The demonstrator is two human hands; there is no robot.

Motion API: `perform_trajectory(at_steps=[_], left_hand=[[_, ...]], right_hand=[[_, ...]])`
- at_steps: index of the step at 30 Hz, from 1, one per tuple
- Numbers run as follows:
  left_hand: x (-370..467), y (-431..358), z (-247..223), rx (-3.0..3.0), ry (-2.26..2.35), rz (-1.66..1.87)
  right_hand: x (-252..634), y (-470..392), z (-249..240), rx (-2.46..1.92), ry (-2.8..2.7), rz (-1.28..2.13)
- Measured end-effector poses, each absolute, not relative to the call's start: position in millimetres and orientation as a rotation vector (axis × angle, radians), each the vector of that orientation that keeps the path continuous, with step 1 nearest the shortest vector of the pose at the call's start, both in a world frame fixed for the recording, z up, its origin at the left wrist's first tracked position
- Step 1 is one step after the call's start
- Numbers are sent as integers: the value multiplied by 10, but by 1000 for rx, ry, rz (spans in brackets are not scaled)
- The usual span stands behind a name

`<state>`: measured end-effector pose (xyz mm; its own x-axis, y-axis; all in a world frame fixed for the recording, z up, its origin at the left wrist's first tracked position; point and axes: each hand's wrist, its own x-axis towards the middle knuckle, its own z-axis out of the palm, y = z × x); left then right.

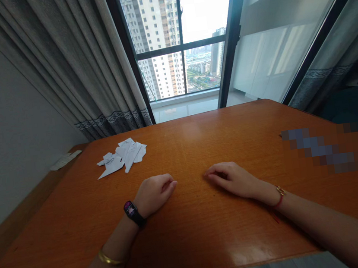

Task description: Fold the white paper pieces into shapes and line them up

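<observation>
My left hand (pixel 156 193) rests over the wooden table (pixel 206 226) with its fingers curled in, and nothing shows in it. It wears a black smartwatch (pixel 132 211) at the wrist and a gold bangle (pixel 109 257) higher up the arm. Across a gap from it, my right hand (pixel 232 178) lies on its side with fingers and thumb closed together, also without anything visible in them. A red cord bracelet (pixel 280 197) with a gold piece circles that wrist. Nearest my left hand, beyond it, is a loose pile of cut white paper pieces (pixel 121 156).
Toward the right side lies a long thing blurred by pixelation (pixel 319 149), its kind unreadable. A pale folded strip (pixel 65 160) sits on the ledge at the left. Grey curtains (pixel 100 74) and a glass door with a dark frame (pixel 233 44) stand behind the table's far edge.
</observation>
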<state>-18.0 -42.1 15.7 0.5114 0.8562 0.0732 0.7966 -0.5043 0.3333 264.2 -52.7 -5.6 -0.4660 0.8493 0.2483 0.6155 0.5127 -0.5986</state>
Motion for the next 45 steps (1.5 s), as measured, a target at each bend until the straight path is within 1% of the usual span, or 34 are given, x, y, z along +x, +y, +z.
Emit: perform_trajectory(at_steps=[45], left_hand=[[-185,-409,155,2486,1415,370]], right_hand=[[2639,-529,-52,-1231,-2230,641]])
